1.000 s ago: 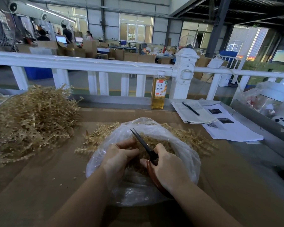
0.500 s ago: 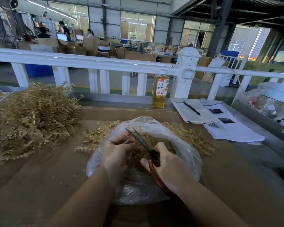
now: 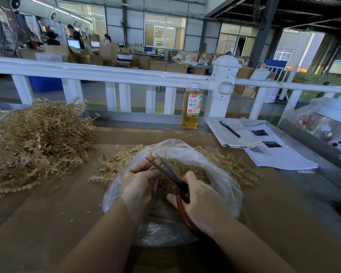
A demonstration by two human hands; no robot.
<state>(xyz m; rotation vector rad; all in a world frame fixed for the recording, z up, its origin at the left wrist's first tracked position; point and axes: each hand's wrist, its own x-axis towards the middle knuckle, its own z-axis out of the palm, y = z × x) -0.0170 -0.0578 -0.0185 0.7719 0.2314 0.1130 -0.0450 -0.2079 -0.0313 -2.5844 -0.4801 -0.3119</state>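
At 9 o'clock on the brown desk (image 3: 47,223) lies a large heap of golden sprigs (image 3: 34,138). A smaller pile (image 3: 114,164) lies at 10 o'clock from the clear plastic bag (image 3: 224,186) and touches its rim. The bag sits in the middle of the desk with its mouth open, and more of the same golden stuff is inside it.

The left hand (image 3: 140,182) is over the bag's 9 o'clock side with its fingers curled. Thumb and forefinger pinch a thin pale stem (image 3: 151,168) right at the blades. The scissors (image 3: 171,174) point toward 11 o'clock over the bag's mouth. Their dark blades are slightly parted and the tips are beside the left fingertips. The right hand (image 3: 201,201), at the bag's 5 o'clock side, grips the scissors' red-orange handle with its fingers wrapped round it.

At 12 o'clock from the bag a bottle (image 3: 192,109) of amber drink stands upright against the white railing (image 3: 126,75). At 2 o'clock a notebook (image 3: 236,136) lies with a black pen (image 3: 230,129) across it. It overlaps printed sheets (image 3: 280,156) that lie further right.
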